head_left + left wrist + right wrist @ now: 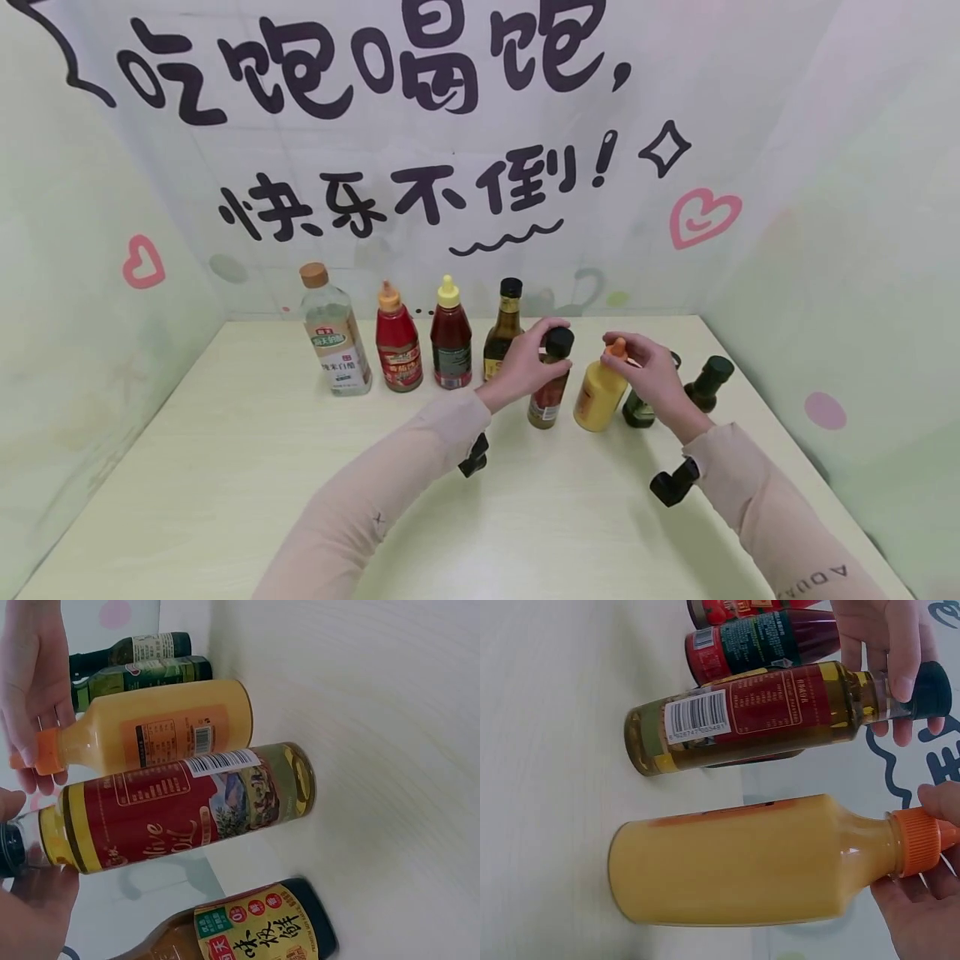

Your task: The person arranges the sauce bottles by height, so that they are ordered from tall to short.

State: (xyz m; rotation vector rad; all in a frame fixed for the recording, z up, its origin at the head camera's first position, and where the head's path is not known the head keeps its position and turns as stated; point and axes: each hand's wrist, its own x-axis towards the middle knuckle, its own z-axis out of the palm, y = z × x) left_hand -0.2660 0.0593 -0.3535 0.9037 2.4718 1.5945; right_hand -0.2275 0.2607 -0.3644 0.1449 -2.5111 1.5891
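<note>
Oil bottle and yellow bottle extend below gripping hands.

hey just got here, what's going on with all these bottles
A person's left hand grips the olive oil bottle near its dark cap, while the right hand holds the yellow bottle by its orange cap. Both bottles are upright, side by side. In the head view, four other bottles stand to their left and two more bottles to their right.

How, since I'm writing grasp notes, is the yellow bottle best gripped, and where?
The yellow bottle is probably best pinched at its orange cap, from above: the cap tops a narrow neck, and the olive oil bottle and a green bottle flank the wider body. The right hand grips there.
</note>
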